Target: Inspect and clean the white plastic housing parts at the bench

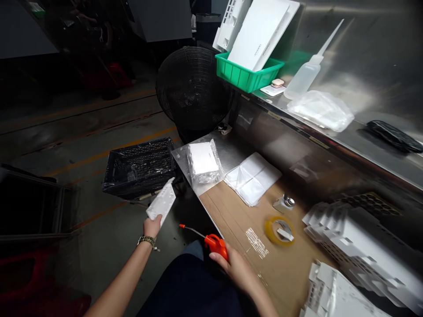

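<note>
My left hand [153, 225] grips one end of a white plastic housing panel [163, 201] and holds it out beyond the table edge, tilted, near a black crate. In my right hand [233, 266] is an orange air blow gun [215, 246], its thin nozzle with an orange tip pointing left toward the panel. The fingers behind the gun's body are partly hidden. A bagged stack of white panels [204, 158] lies at the table's far corner, and flat clear plastic bags [254, 178] are beside it.
The black crate [140, 165] stands left of the table, before a large black fan [194, 88]. On the cardboard-covered table [228, 211] are yellow tape [269, 231], a small pump dispenser [284, 202] and stacked white housings [366, 242]. The shelf above holds a green bin [238, 75] and squeeze bottle [303, 79].
</note>
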`<state>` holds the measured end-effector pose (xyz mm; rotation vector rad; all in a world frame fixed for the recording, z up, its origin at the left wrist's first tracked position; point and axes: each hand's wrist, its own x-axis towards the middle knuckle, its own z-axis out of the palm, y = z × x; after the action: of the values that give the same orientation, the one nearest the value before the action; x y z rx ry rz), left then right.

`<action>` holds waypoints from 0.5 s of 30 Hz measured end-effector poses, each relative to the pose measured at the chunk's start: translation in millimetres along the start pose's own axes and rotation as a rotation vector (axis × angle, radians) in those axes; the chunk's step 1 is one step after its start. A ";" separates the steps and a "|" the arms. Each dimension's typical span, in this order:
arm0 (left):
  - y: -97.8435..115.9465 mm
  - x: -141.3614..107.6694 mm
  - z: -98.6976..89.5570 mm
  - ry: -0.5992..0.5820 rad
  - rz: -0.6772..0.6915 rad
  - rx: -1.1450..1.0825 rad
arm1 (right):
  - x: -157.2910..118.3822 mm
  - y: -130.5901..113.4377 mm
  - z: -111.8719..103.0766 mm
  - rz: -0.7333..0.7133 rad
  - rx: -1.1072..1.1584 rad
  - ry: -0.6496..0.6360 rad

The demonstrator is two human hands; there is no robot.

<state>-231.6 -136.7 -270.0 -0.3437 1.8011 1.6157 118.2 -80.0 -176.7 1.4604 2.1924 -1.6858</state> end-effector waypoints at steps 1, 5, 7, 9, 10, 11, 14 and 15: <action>5.5 -0.7 -8.0 -0.029 0.035 0.048 | -0.5 1.0 -1.6 -0.007 0.035 -0.010; 27.1 0.9 -31.7 -0.114 0.107 0.174 | -1.2 5.1 -7.3 0.029 0.053 0.015; 31.2 4.9 -35.0 -0.060 0.093 0.201 | -1.5 7.4 -9.6 0.012 0.083 -0.015; 31.4 10.1 -34.2 0.037 0.058 0.189 | -2.8 8.1 -12.1 0.016 0.089 -0.006; 31.2 12.5 -33.4 0.085 0.034 0.167 | -4.0 7.5 -13.6 0.031 0.080 0.005; 31.3 14.5 -32.9 0.122 0.008 0.133 | -5.6 6.2 -15.3 0.041 0.077 0.006; 34.8 17.5 -34.5 0.147 -0.075 0.001 | -11.9 1.1 -19.9 0.023 0.123 -0.050; 36.5 17.5 -35.4 0.140 -0.098 -0.041 | -14.0 0.4 -20.7 0.016 0.141 -0.059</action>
<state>-277.5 -159.0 -253.3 -0.5670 1.8262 1.5959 136.6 -73.3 -161.1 1.4323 2.0657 -1.8871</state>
